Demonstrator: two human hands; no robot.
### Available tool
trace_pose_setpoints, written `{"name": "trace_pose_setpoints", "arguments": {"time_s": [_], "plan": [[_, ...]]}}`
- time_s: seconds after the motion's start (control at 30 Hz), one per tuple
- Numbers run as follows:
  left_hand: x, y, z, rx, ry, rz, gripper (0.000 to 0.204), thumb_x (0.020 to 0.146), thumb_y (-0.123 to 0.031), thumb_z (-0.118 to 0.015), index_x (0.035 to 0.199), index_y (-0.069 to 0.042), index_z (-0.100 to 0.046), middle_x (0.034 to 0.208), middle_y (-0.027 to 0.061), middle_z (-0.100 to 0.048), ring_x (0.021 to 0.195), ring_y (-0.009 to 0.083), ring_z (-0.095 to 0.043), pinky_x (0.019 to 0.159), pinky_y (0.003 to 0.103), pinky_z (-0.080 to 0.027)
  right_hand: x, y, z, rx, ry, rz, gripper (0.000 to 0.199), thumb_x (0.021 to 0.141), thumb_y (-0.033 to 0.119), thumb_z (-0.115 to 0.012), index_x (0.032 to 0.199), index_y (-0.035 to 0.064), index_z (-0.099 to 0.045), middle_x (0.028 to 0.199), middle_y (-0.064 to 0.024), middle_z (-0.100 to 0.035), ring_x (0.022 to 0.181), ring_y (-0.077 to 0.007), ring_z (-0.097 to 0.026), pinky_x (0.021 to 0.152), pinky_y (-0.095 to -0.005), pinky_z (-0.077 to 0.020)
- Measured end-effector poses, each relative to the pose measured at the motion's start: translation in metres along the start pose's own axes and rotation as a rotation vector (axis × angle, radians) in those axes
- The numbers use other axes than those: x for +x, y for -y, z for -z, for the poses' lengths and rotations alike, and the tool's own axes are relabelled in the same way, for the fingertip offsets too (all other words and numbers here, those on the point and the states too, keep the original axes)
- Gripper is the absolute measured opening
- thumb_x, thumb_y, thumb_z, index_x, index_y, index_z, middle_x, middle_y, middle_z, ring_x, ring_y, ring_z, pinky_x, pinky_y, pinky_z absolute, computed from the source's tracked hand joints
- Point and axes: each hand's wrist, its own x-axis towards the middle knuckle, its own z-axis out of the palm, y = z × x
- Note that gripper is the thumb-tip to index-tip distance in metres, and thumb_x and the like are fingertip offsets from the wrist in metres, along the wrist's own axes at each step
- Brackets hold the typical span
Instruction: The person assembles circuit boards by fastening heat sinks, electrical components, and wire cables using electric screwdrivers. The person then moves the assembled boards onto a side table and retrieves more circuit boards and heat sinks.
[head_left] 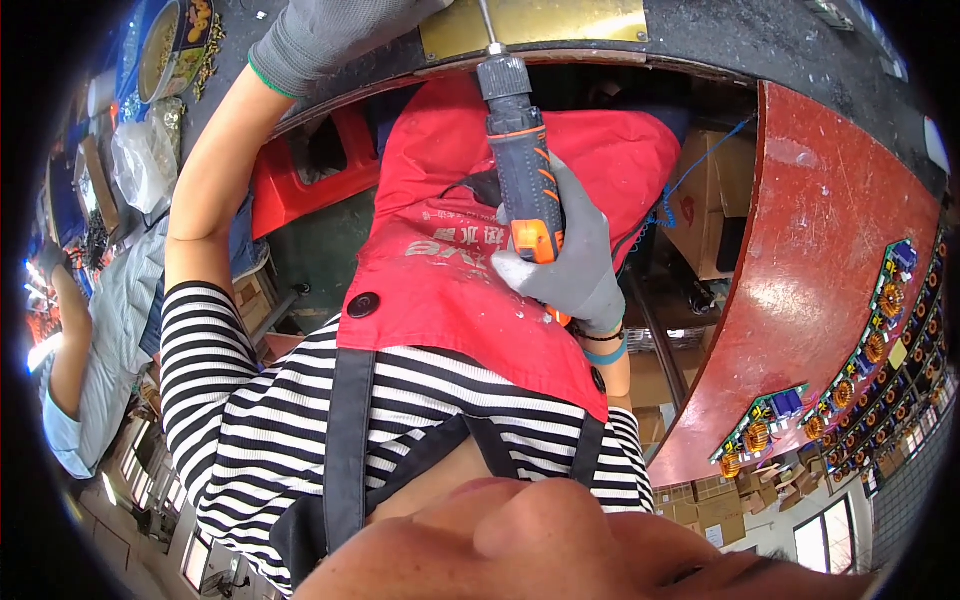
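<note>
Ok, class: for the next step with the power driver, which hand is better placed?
Probably the right hand: it grips the power driver, whose bit points toward the brass-coloured plate. The left hand is clear of the power driver and partly cut off by the picture's top edge.

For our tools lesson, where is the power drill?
Head view, upper centre: the power drill is in the right hand, chuck near the brass-coloured plate.

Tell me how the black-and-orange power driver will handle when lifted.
The power driver should stay stiff, since its casing and slim bit look rigid. It is probably fairly heavy for its size, given its thick body. Its ribbed chuck and textured side suggest it won't slip easily.
</note>
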Motion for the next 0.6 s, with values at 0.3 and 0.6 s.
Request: {"name": "trace_pose_setpoints", "arguments": {"time_s": [0.3, 0.6], "plan": [[-0.003, 0.015, 0.007, 0.027, 0.013, -0.112, 0.040, 0.071, -0.011, -0.076, 0.108, -0.003, -0.063, 0.100, 0.0112, -0.064, 0.088, 0.0301, -0.064, 0.069, 0.037, -0.056, 0.012, 0.002, 0.009, 0.481, 0.180, -0.149, 0.080, 0.064, 0.005, -0.077, 0.136, -0.0059, -0.044, 0.096, -0.0110, -0.063, 0.078, -0.0143, -0.062, 0.072, -0.0300, -0.0532], [0.023, -0.024, 0.048, 0.623, 1.059, -0.096, 0.046, 0.078, -0.034, -0.066, 0.116, -0.008, -0.061, 0.124, 0.0103, -0.059, 0.122, 0.0312, -0.054, 0.097, 0.045, -0.046, -0.021, 0.005, 0.016, 0.590, 0.115, -0.145, 0.061, 0.067, 0.010, -0.070, 0.123, 0.0030, -0.047, 0.094, -0.0122, -0.061, 0.062, -0.0196, -0.061, 0.051, -0.0284, -0.0505]]}}
